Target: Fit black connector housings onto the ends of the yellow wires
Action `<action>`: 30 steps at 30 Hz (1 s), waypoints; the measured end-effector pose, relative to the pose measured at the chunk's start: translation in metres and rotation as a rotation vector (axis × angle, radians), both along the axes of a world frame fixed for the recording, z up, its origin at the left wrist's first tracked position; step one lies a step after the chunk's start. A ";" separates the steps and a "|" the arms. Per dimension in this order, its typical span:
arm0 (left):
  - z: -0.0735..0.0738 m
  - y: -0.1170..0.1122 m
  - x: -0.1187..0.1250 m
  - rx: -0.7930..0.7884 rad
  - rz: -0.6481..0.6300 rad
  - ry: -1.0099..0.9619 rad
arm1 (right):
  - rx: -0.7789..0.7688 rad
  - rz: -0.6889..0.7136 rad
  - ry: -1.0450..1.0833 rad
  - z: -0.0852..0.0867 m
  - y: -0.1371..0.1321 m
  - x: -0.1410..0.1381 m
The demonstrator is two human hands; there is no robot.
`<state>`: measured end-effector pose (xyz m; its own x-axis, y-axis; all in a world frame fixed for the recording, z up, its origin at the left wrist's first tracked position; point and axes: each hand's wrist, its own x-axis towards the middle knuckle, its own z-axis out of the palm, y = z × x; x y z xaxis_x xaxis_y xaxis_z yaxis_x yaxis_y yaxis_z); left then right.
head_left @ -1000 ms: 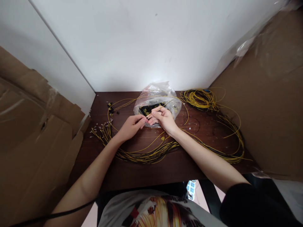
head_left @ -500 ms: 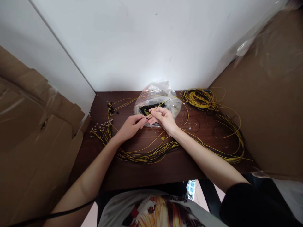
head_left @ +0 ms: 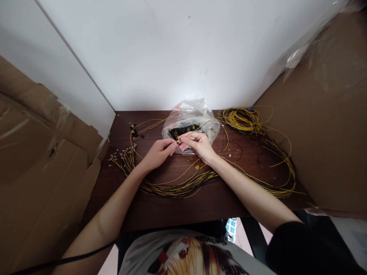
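My left hand (head_left: 157, 152) and my right hand (head_left: 197, 145) meet fingertip to fingertip over the middle of a dark wooden table (head_left: 183, 206). Both are pinched shut. Between them sits a small dark part, too small to name, and a thin yellow wire (head_left: 200, 125) runs up from my right fingers. Just behind the hands lies a clear plastic bag (head_left: 189, 114) holding small black pieces. A long bundle of yellow wires (head_left: 174, 189) curves across the table below my wrists.
A coil of yellow wires (head_left: 242, 118) lies at the back right. Small black parts (head_left: 133, 131) are scattered at the back left. Cardboard sheets stand at the left (head_left: 43, 164) and right (head_left: 329, 126). A white wall closes the back.
My right fingers have curled down slightly toward the left fingertips. Otherwise nothing has moved.
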<state>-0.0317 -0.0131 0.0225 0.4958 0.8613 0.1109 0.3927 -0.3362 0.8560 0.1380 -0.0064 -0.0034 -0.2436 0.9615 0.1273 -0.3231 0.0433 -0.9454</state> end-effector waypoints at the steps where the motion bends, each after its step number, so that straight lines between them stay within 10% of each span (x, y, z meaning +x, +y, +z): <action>1: 0.000 0.000 0.000 0.002 0.000 -0.001 | 0.004 0.004 -0.002 0.000 0.000 0.000; 30: 0.001 0.000 0.000 0.011 -0.005 0.006 | -0.081 0.034 0.061 0.002 0.001 -0.002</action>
